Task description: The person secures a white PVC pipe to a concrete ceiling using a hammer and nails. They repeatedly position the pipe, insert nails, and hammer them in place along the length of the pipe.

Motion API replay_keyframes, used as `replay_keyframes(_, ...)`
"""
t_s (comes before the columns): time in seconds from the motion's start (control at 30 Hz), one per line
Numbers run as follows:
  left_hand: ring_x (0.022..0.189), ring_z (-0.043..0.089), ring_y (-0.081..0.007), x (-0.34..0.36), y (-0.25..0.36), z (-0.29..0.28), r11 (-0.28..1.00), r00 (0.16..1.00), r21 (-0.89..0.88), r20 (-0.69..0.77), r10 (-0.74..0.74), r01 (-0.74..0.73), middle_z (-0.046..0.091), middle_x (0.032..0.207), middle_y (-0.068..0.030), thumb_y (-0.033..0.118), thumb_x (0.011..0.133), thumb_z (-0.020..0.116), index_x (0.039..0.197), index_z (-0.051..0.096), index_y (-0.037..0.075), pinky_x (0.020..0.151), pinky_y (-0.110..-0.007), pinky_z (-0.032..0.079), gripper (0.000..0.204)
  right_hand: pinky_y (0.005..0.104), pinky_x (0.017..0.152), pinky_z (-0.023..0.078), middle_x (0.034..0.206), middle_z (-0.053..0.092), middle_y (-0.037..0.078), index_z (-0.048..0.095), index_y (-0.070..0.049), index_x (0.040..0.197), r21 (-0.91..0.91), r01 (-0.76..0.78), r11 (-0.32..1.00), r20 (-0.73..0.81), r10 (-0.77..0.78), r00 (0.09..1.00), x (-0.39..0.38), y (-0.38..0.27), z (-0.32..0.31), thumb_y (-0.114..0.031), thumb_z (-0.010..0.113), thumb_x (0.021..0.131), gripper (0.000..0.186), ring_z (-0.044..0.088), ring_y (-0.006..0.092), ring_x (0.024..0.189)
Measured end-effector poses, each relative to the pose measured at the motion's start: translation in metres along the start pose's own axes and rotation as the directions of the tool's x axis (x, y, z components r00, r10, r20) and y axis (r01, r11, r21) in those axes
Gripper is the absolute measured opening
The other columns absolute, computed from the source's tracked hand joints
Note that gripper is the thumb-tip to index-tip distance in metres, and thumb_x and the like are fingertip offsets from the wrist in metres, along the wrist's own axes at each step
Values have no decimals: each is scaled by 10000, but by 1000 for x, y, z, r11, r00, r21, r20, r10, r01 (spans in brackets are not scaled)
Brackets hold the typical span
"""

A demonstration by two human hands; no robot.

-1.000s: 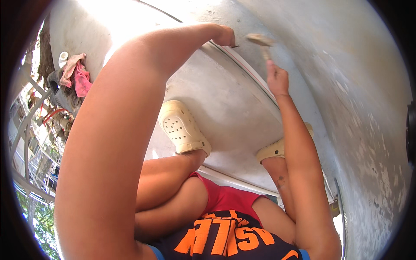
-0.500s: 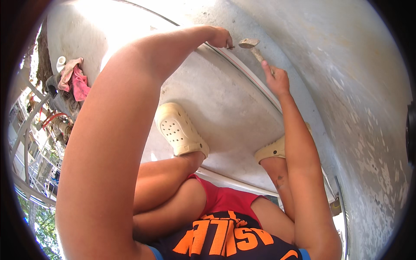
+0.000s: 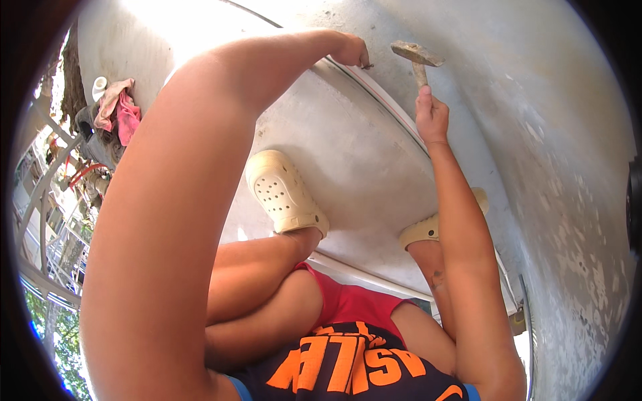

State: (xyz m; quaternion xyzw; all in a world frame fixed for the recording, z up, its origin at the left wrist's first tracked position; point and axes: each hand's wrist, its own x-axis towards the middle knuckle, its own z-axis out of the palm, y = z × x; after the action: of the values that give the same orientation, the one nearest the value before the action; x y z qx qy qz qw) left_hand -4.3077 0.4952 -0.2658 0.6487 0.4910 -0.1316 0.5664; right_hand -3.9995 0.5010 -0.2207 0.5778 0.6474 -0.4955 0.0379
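My right hand (image 3: 433,121) is wrapped round the handle of a hammer (image 3: 417,55), whose worn, dusty head is raised at the top of the view. Just left of it, my left hand (image 3: 353,52) is closed, and a small dark nail-like piece (image 3: 369,66) pokes out at its fingertips. What lies inside those fingers is hidden. A gap separates the hammer head from the left hand. Close under both hands runs a long white strip (image 3: 381,97) with a thin red line, along the edge of the grey surface.
My feet, in cream clogs (image 3: 284,194), rest on the grey concrete floor (image 3: 354,174). A rough grey wall (image 3: 548,147) curves up on the right. Pink cloths (image 3: 124,113) and a white cup-like piece (image 3: 99,85) lie at the far left, near metal bars (image 3: 41,207).
The hammer has swung up and right, away from my left hand, and its head has turned. My left hand has shifted slightly within the view, keeping its grip.
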Motion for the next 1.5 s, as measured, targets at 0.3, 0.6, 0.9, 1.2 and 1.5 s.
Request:
replay_keyframes(0.3,1231,647,-237,-7,8,-7,1000,1000,16,21,-16,16,705,1324,-25,88,941,494,1344,699,287,1073,-387,478,494,480,891,523,973,725,254,751,-18,904,-117,-74,990,72,83,994,1,-16,-14,-858,372,907,922,688,411,1015)
replay_keyframes(0.6,1227,649,-239,-5,5,-8,1000,999,-3,18,-26,27,718,1299,-27,142,937,566,1342,700,276,1053,-385,492,448,465,784,531,799,699,242,739,-6,830,-83,-12,996,-31,10,999,-6,-16,-6,-798,441,931,852,688,437,850)
replay_keyframes(0.9,1254,627,-244,-8,10,-9,998,998,39,36,-43,41,685,1359,-24,73,924,501,1324,711,297,1067,-394,483,504,444,747,521,735,664,228,686,13,759,-262,-64,963,18,71,997,-5,-24,-15,-806,445,929,871,673,387,771)
replay_keyframes(1.2,1221,649,-255,-12,6,-3,1000,1000,10,10,-12,12,708,1315,-31,130,950,527,1317,716,278,1053,-391,491,439,458,778,521,773,680,231,728,1,819,-242,-69,968,18,75,997,-11,-21,-8,-832,420,920,894,673,379,796)
replay_keyframes(1.5,1186,660,-273,-7,3,2,993,1000,117,-5,29,-28,709,1301,-49,207,964,578,1318,712,306,1036,-404,494,391,462,780,525,815,691,245,726,-7,819,-328,-95,940,88,130,988,-4,-39,-4,-842,411,913,898,683,386,831)
